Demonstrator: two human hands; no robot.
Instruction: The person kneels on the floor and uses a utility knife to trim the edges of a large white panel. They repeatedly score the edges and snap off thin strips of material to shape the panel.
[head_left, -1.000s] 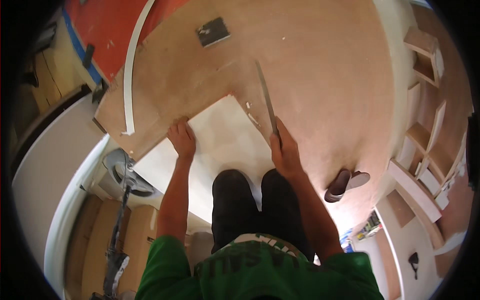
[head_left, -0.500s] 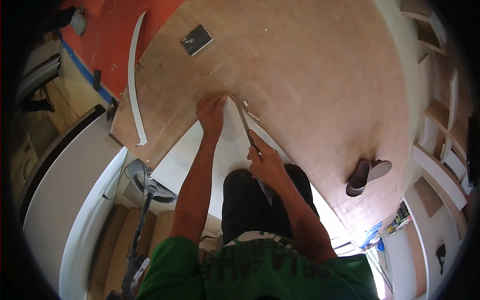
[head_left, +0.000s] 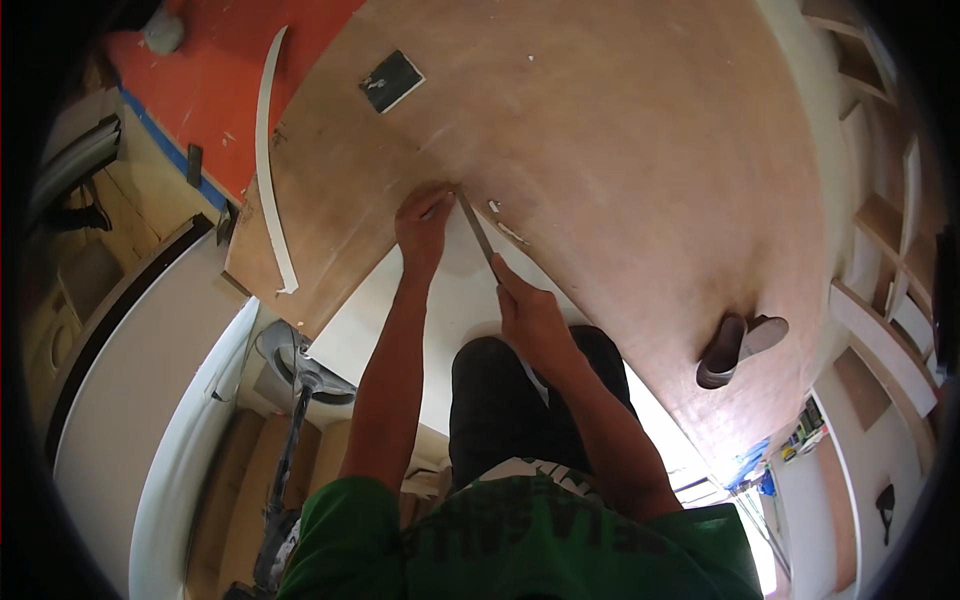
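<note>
A white panel (head_left: 455, 290) lies in front of my knees, with one corner pointing away from me. My left hand (head_left: 422, 228) is closed at that corner, thumb and fingers pinching its edge. In my right hand (head_left: 530, 315) is a narrow, flat metal file (head_left: 477, 230), gripped near its close end. Its far end rests against the panel's corner edge, right beside my left fingertips. Small pale scraps (head_left: 512, 233) lie on the brown surface just right of the file.
Around the panel spreads a brown floor (head_left: 640, 150). On it are a dark rectangular pad (head_left: 392, 82), a long white strip (head_left: 269, 170) and brown slip-on shoes (head_left: 722, 355). Another person's foot (head_left: 163, 33) stands on red flooring. A grey stand (head_left: 290, 430) is at left.
My right hand and the file have shifted slightly forward and left along the panel's corner. My left hand keeps its place. The other person's foot has moved a little.
</note>
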